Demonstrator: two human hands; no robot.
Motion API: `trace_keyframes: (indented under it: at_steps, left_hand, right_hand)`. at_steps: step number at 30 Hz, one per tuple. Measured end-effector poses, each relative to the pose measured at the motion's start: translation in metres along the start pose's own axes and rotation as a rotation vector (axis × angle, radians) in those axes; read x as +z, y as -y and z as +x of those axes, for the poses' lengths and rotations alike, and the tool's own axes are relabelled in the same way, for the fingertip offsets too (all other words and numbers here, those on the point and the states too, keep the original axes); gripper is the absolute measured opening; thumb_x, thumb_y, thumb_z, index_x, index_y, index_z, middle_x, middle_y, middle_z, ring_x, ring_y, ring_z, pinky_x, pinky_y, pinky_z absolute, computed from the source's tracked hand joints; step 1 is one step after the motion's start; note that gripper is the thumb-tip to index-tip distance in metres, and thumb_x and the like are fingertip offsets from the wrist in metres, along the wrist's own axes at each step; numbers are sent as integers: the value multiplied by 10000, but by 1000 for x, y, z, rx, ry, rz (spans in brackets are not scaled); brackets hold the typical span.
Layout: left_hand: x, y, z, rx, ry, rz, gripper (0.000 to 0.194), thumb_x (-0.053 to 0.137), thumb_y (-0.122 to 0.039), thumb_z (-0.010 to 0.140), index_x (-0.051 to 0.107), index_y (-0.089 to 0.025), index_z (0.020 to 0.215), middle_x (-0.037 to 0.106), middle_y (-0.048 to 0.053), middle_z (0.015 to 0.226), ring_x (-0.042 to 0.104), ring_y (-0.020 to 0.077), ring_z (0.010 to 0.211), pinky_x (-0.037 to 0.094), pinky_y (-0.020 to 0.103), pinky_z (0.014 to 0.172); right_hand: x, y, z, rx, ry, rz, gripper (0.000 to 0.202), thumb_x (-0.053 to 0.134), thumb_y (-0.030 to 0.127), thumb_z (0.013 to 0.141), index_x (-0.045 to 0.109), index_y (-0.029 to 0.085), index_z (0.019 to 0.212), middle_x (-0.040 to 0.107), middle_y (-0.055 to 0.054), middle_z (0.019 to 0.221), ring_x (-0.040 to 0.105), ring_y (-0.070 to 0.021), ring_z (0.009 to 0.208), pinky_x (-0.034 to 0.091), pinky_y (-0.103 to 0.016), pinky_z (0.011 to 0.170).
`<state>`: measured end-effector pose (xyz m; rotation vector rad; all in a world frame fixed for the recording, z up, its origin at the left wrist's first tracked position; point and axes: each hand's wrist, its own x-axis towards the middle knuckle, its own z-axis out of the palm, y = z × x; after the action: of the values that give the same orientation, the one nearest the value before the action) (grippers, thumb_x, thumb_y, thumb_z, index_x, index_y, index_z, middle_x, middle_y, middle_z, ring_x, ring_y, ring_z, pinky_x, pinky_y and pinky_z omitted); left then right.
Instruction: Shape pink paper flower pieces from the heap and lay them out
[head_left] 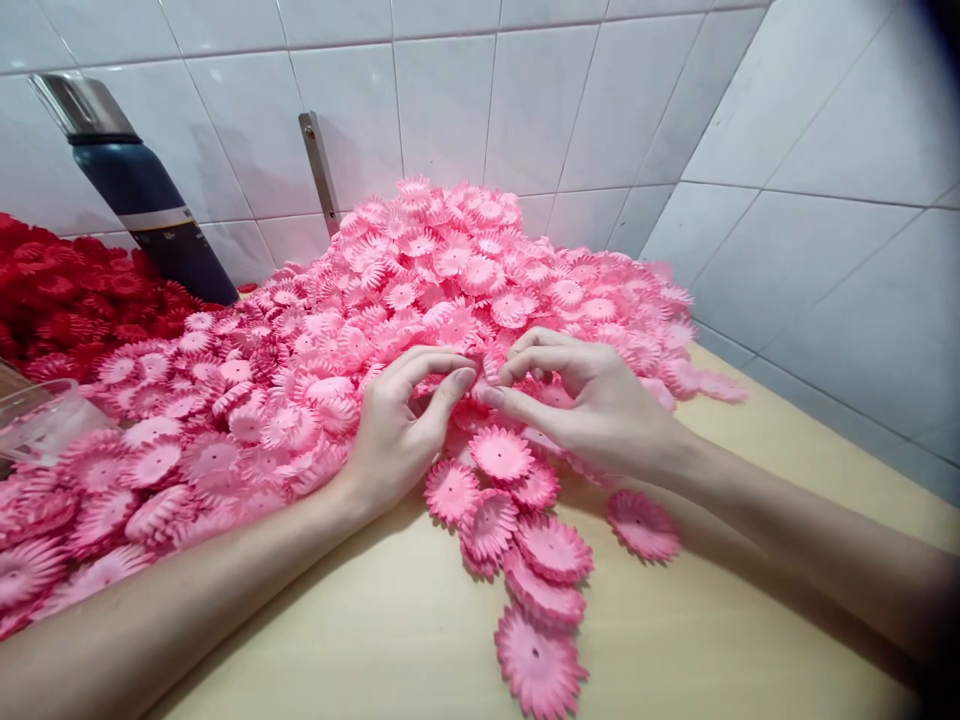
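Observation:
Both hands meet at the middle, in front of a large heap of pink flower-shaped pieces (450,260). My left hand (409,415) is closed, thumb and fingers pinching the left edge of a pink flower piece (487,372). On its right side, my right hand (570,390) is closed too, with thumb and forefinger at the same piece. Fingers partly hide the piece. Just below the hands, several loose pink flower pieces (501,454) with small centre holes lie overlapping on the table. One more flower piece (643,525) rests apart, under the right forearm.
A dark blue bottle (161,200) with a steel cap leans at the back left, beside a red heap (82,290). A clear plastic cup (45,420) lies at the left edge. White tiled walls (450,100) border the wooden table (360,640). A metal bracket (319,170) is on the back wall.

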<state>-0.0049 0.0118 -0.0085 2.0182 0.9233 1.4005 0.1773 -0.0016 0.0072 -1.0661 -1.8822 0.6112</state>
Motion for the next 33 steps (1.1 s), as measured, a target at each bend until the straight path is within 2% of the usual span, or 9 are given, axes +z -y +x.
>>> trace_keyframes:
  at_steps: [5, 9, 12, 15, 19, 22, 25, 29, 33]
  left_hand:
    - [1, 3, 1, -57, -68, -43, 90, 629, -193, 856, 703, -167, 900, 704, 58, 946, 649, 167, 921, 509, 277, 850]
    - [3, 0, 0, 5, -81, -34, 90, 643, -161, 843, 715, -161, 897, 711, 56, 944, 654, 157, 910, 520, 269, 842]
    - [3, -3, -2, 65, -111, -1, 91, 643, -144, 841, 717, -155, 894, 710, 57, 942, 653, 149, 909, 521, 266, 843]
    - [2, -1, -2, 37, -197, -17, 90, 627, -150, 853, 703, -142, 900, 704, 63, 936, 655, 153, 907, 529, 267, 823]
    - [2, 4, -1, -56, -180, -38, 152, 628, -210, 863, 680, -144, 990, 693, 71, 1012, 642, 159, 981, 510, 275, 898]
    - [3, 6, 0, -57, -124, -53, 289, 672, -217, 829, 652, -148, 1109, 663, 88, 1136, 613, 173, 1082, 510, 269, 928]
    - [3, 6, 0, -65, -45, -19, 296, 666, -209, 832, 659, -146, 1122, 665, 91, 1145, 618, 176, 1077, 516, 273, 933]
    - [2, 5, -1, -98, 34, -65, 322, 646, -230, 851, 647, -156, 1165, 659, 90, 1165, 625, 183, 1077, 536, 277, 920]
    - [2, 6, -3, -131, 32, -231, 535, 714, -217, 793, 543, -194, 1299, 649, 70, 1114, 645, 167, 1021, 567, 258, 870]
  right_hand:
    - [-5, -1, 3, 57, -36, -36, 154, 640, 151, 734, 554, 215, 623, 572, -11, 746, 534, -170, 703, 433, -350, 680]
    - [-7, 0, 6, 107, -132, -81, 193, 607, 134, 702, 524, 221, 551, 574, -21, 668, 513, -175, 630, 408, -352, 592]
    - [-9, -1, 7, 36, -219, -144, 232, 609, 107, 679, 493, 226, 517, 578, -24, 639, 516, -177, 616, 412, -357, 582]
    - [-15, -9, 10, -75, -356, -249, 270, 618, 43, 628, 466, 227, 499, 543, -6, 588, 490, -154, 569, 414, -340, 566]
    - [-27, -22, 16, 63, -456, -152, 298, 651, 97, 696, 478, 222, 488, 486, 22, 501, 423, -113, 460, 327, -290, 446]
    - [-27, -22, 17, 94, -443, -61, 340, 698, 237, 764, 492, 221, 495, 453, 27, 485, 388, -102, 437, 300, -292, 435]
    - [-20, -15, 13, 22, -382, 26, 313, 701, 274, 789, 529, 222, 533, 489, 22, 523, 427, -113, 479, 354, -303, 484]
    - [-11, -8, 7, -128, -149, 153, 74, 718, 250, 781, 661, 225, 740, 665, -19, 758, 596, -169, 697, 469, -335, 630]
    - [-6, -4, 3, -99, 24, 158, 135, 736, 231, 766, 717, 241, 899, 711, -27, 896, 647, -190, 817, 516, -349, 716]
